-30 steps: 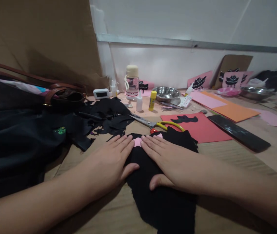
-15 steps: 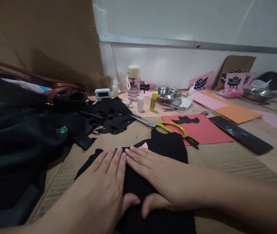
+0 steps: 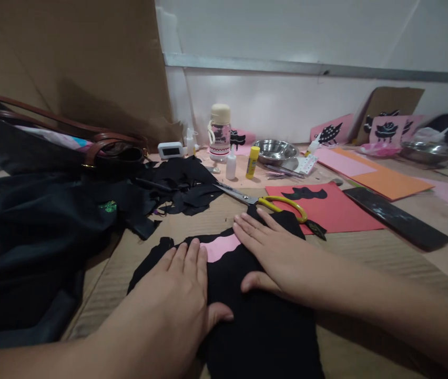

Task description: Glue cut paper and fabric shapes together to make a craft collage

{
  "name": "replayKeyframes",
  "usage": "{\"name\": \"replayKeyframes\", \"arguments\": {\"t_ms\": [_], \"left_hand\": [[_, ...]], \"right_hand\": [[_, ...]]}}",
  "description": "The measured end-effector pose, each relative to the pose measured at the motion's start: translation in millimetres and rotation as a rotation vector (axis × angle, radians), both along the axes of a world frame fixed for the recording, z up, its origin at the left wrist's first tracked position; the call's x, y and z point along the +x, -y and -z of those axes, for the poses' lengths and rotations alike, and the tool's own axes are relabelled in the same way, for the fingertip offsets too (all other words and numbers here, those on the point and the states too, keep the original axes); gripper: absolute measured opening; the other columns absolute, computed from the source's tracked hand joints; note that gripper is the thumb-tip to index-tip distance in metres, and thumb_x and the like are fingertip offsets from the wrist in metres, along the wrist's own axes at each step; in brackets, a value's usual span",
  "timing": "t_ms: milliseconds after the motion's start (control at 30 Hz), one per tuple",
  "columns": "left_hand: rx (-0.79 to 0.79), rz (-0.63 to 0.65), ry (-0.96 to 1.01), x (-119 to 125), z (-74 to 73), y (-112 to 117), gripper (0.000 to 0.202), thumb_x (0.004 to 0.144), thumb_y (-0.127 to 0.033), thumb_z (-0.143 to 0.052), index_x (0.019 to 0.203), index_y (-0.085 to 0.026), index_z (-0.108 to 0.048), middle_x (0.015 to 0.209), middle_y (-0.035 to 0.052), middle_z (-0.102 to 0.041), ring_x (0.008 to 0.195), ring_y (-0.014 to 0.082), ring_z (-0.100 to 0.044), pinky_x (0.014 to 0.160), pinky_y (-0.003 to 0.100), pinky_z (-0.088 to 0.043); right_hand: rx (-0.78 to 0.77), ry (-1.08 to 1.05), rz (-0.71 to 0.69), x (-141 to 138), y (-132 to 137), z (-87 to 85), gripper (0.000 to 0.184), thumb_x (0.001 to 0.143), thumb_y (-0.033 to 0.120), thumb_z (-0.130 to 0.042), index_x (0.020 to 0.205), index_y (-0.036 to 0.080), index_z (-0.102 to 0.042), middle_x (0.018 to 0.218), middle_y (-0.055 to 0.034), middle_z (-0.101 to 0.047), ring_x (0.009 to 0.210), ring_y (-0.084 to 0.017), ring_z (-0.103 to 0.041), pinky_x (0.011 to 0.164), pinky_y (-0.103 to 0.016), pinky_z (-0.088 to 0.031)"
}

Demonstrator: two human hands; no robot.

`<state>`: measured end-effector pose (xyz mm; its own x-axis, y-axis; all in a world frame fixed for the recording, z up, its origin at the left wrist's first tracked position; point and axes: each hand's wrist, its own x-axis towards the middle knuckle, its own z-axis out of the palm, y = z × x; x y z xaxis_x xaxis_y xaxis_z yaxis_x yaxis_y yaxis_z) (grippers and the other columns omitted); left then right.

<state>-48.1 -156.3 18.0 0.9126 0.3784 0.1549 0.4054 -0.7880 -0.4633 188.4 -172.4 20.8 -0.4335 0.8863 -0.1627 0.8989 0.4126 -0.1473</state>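
Note:
A black cut-out sheet (image 3: 263,326) lies on the wooden table, with a strip of pink paper (image 3: 220,246) showing under its far edge. My left hand (image 3: 176,295) lies flat on the sheet's left part, fingers together and stretched out. My right hand (image 3: 275,252) lies flat on the sheet's far right part, fingers spread, fingertips near the yellow-handled scissors (image 3: 263,202). Neither hand grips anything.
A black bag with brown straps (image 3: 50,210) fills the left. Black paper scraps (image 3: 184,189) lie behind the sheet. Red paper with a black shape (image 3: 322,208), a black ruler (image 3: 397,217), glue stick (image 3: 252,162), glue bottles, a jar, steel bowls (image 3: 277,150) and pink cards stand farther back.
My right hand slid away from the left toward the scissors, uncovering the pink strip. My left hand stayed flat on the sheet. The view shifted slightly.

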Motion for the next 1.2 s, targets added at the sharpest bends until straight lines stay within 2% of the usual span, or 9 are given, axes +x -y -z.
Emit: {"name": "replayKeyframes", "arguments": {"t_ms": [67,133,267,400,600,767,900,1067,1200], "left_hand": [[-0.010,-0.004,-0.010,1,-0.7,0,0.052,0.099,-0.051,-0.061,0.125,-0.007,-0.074,0.129,0.0281,-0.065,0.114,0.0431,-0.071,0.092,0.050,-0.063],[-0.025,0.000,-0.016,1,0.1,0,0.051,0.101,-0.050,-0.058,0.124,-0.008,-0.075,0.129,0.0276,-0.066,0.114,0.0435,-0.071,0.094,0.052,-0.062],[-0.066,0.026,-0.026,1,2.2,-1,0.051,0.104,-0.047,-0.051,0.126,-0.007,-0.074,0.132,0.0296,-0.063,0.116,0.0450,-0.069,0.095,0.054,-0.061],[-0.087,0.019,-0.061,-2,0.4,-4,0.056,0.103,-0.048,-0.053,0.128,-0.002,-0.071,0.132,0.0333,-0.062,0.118,0.0462,-0.068,0.094,0.055,-0.061],[-0.108,-0.016,-0.071,-10,-3.2,-4,0.046,0.104,-0.043,-0.052,0.122,-0.009,-0.077,0.131,0.0267,-0.067,0.118,0.0448,-0.069,0.098,0.056,-0.059],[-0.258,0.033,0.058,6,-2.4,-5,0.073,0.103,-0.064,-0.044,0.145,-0.006,-0.058,0.154,0.0225,-0.047,0.141,0.0363,-0.052,0.114,0.045,-0.049],[-0.333,-0.021,-0.004,13,2.3,-20,0.081,0.100,-0.066,-0.050,0.147,0.000,-0.054,0.152,0.0273,-0.047,0.138,0.0389,-0.055,0.111,0.048,-0.050],[-0.205,0.037,0.052,2,4.9,-19,0.066,0.102,-0.053,-0.055,0.144,-0.001,-0.058,0.150,0.0267,-0.050,0.136,0.0411,-0.056,0.109,0.052,-0.052],[-0.265,0.118,0.077,-9,6.3,-1,0.060,0.107,-0.047,-0.040,0.137,0.000,-0.065,0.142,0.0265,-0.058,0.129,0.0383,-0.063,0.103,0.044,-0.057]], "right_hand": [[0.035,-0.022,0.003,-3,1,-1.5,0.107,0.092,0.072,-0.055,0.160,-0.004,-0.022,0.168,-0.0284,-0.012,0.158,-0.041,-0.004,0.126,-0.066,-0.005],[0.031,-0.100,-0.072,-7,5,-3.6,0.107,0.091,0.072,-0.057,0.162,0.001,-0.019,0.170,-0.0237,-0.009,0.159,-0.037,-0.002,0.128,-0.061,-0.006],[-0.120,-0.227,-0.166,-13,13,-6.7,0.100,0.093,0.070,-0.055,0.164,0.008,-0.021,0.169,-0.0205,-0.015,0.159,-0.033,-0.012,0.130,-0.052,-0.016],[-0.134,-0.219,-0.082,-7,14,-7.7,0.101,0.092,0.068,-0.061,0.162,0.006,-0.026,0.168,-0.0227,-0.014,0.158,-0.036,-0.016,0.129,-0.053,-0.021],[-0.051,-0.090,-0.062,2,10,-5.7,0.100,0.094,0.068,-0.057,0.160,-0.001,-0.029,0.166,-0.0273,-0.019,0.157,-0.039,-0.018,0.128,-0.055,-0.021],[-0.009,-0.040,-0.088,2,9,2.8,0.102,0.094,0.070,-0.055,0.161,-0.002,-0.026,0.166,-0.0288,-0.016,0.156,-0.041,-0.017,0.127,-0.057,-0.021],[0.030,-0.036,-0.038,3,7,7.4,0.104,0.093,0.070,-0.058,0.158,-0.006,-0.029,0.164,-0.0323,-0.020,0.155,-0.042,-0.021,0.126,-0.059,-0.024],[0.166,-0.125,-0.022,9,-3,5.7,0.077,0.102,0.059,-0.051,0.155,0.004,-0.045,0.161,-0.0245,-0.041,0.151,-0.038,-0.038,0.125,-0.059,-0.030],[0.300,-0.184,0.052,21,-15,4.7,0.050,0.106,0.037,-0.048,0.150,0.015,-0.055,0.155,-0.0175,-0.055,0.142,-0.033,-0.053,0.118,-0.054,-0.043]]}}
